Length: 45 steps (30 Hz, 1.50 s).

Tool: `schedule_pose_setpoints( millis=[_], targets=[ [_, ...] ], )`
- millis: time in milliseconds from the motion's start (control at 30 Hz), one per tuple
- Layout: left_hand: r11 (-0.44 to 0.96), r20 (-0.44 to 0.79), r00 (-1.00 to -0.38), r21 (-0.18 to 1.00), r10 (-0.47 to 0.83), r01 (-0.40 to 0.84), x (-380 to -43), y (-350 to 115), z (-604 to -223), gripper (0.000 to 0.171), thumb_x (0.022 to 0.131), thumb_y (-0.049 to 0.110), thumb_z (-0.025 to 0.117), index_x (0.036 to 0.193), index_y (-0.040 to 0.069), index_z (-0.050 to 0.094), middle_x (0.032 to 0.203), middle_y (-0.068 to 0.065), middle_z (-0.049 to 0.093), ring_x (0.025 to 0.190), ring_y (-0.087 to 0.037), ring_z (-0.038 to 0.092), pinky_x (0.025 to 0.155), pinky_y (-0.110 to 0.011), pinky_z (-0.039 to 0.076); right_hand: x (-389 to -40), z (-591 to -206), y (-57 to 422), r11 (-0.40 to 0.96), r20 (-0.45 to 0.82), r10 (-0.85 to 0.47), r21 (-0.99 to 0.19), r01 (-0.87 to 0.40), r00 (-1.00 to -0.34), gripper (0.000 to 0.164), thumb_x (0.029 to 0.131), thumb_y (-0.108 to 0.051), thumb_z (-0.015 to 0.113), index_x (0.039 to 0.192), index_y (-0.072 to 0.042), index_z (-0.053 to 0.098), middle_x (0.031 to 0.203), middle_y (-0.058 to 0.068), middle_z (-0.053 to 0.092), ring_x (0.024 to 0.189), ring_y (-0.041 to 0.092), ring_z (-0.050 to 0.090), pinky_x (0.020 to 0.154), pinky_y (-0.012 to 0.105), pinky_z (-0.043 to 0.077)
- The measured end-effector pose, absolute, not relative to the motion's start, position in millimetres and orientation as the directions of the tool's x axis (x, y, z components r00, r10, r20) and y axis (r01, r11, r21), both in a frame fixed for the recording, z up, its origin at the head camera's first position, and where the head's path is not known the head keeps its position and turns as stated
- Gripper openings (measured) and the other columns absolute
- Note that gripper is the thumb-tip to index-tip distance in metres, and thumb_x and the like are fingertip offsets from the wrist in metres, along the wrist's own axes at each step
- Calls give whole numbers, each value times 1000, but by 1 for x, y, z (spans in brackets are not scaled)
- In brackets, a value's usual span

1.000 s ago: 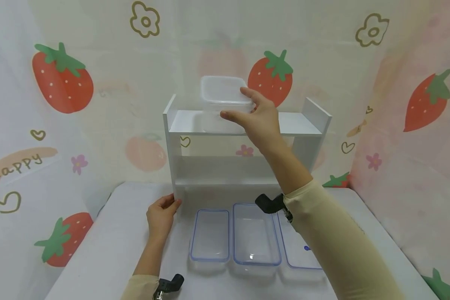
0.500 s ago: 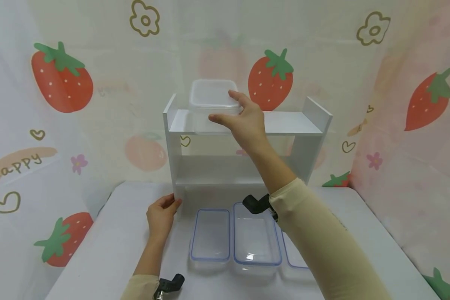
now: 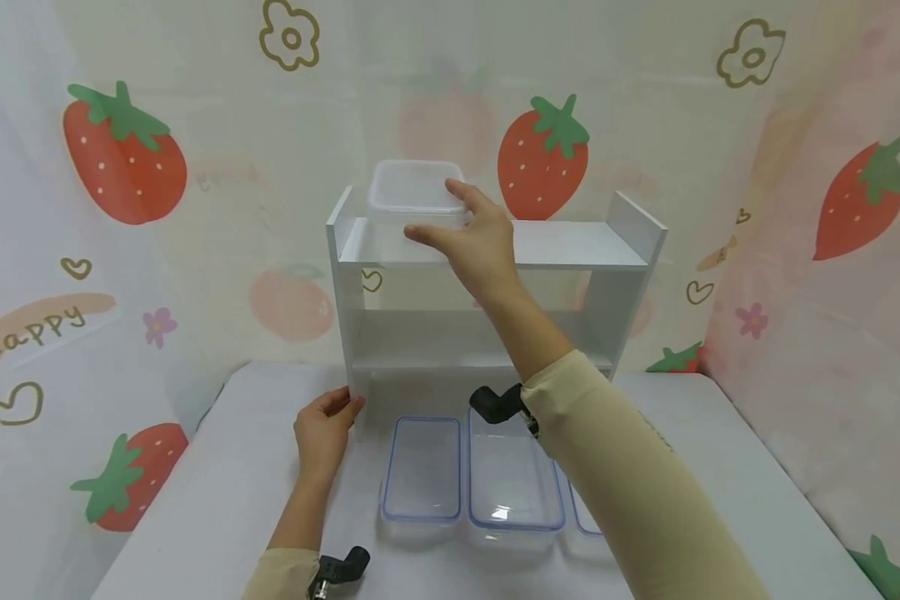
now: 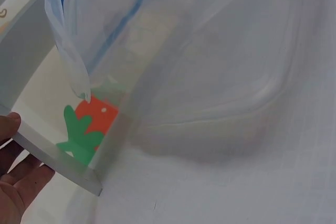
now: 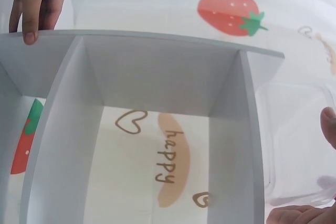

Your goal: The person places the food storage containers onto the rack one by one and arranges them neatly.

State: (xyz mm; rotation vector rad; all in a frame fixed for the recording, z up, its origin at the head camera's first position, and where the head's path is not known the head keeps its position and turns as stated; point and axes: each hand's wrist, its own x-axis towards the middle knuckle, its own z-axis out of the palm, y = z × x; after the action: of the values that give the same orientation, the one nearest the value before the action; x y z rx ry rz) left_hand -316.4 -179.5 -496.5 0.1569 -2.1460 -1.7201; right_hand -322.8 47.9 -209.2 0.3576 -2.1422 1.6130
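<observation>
My right hand (image 3: 483,246) holds a clear food storage container (image 3: 412,196) with a frosted lid, thumb at its front and fingers at its right side. The container is over the left end of the top board of a white two-tier shelf (image 3: 495,246), upright. In the right wrist view, the container (image 5: 294,145) stands beside the top board, with part of the hand at the right edge. My left hand (image 3: 324,433) pinches the shelf's left side panel near its foot. The left wrist view shows the left hand (image 4: 18,182) with thumb and fingers on either side of that panel (image 4: 58,163).
On the white table (image 3: 217,500), in front of the shelf, stand a smaller blue-rimmed clear container (image 3: 422,471) and a larger one (image 3: 513,483). A third blue-rimmed piece (image 3: 587,508) lies mostly behind the right sleeve. A strawberry-print curtain (image 3: 195,250) hangs behind.
My right hand has carried the container leftward along the top board, toward the left side panel, slowing at the end. The left hand has stayed at the shelf's side.
</observation>
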Motion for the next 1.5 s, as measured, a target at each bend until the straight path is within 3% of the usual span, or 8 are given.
schedule_pose_setpoints(
  millis=[200, 533, 800, 967, 1233, 1500],
  targets=[
    [254, 234, -915, 955, -328, 153, -318, -181, -497, 34, 92, 21, 80, 119, 2, 74, 113, -16, 76, 94, -20, 73, 71, -14, 57, -324, -207, 42, 291, 478, 54, -847, -444, -877, 88, 72, -33, 96, 149, -18, 55, 147, -4, 57, 128, 12, 55, 106, 32, 49],
    [257, 230, -917, 955, -327, 148, -318, -181, -497, 33, 92, 21, 79, 119, 2, 74, 112, -17, 76, 93, -19, 72, 71, -14, 57, -324, -207, 37, 324, 470, 40, -841, -433, -882, 88, 74, -38, 94, 150, -22, 52, 154, -8, 51, 141, 8, 46, 113, 34, 44],
    [248, 219, -913, 959, -345, 137, -314, -183, -498, 34, 92, 22, 80, 119, 2, 74, 113, -18, 75, 82, -4, 70, 71, -14, 57, -320, -212, 37, 390, 448, -13, -821, -417, -894, 92, 82, -45, 87, 158, -28, 38, 160, -10, 41, 149, 13, 37, 118, 38, 40],
    [232, 214, -919, 962, -332, 140, -314, -183, -499, 36, 93, 22, 79, 121, 1, 72, 113, -19, 75, 85, -8, 71, 72, -15, 58, -318, -215, 39, 416, 477, -8, -797, -437, -879, 92, 83, -46, 85, 159, -27, 36, 160, -9, 42, 148, 13, 38, 117, 38, 40],
    [236, 223, -925, 960, -308, 153, -314, -181, -501, 39, 94, 28, 77, 122, 1, 71, 114, -19, 75, 97, -25, 74, 74, -16, 58, -310, -216, 45, 441, 557, -19, -741, -507, -830, 88, 85, -42, 84, 158, -21, 39, 159, -6, 43, 146, 11, 40, 118, 34, 39],
    [242, 236, -924, 956, -301, 165, -316, -180, -501, 38, 94, 26, 78, 122, 1, 72, 113, -18, 75, 98, -26, 74, 74, -16, 59, -293, -223, 61, 438, 619, -13, -702, -561, -785, 83, 86, -41, 83, 156, -24, 42, 157, -10, 45, 141, 21, 48, 110, 38, 48]
  ],
)
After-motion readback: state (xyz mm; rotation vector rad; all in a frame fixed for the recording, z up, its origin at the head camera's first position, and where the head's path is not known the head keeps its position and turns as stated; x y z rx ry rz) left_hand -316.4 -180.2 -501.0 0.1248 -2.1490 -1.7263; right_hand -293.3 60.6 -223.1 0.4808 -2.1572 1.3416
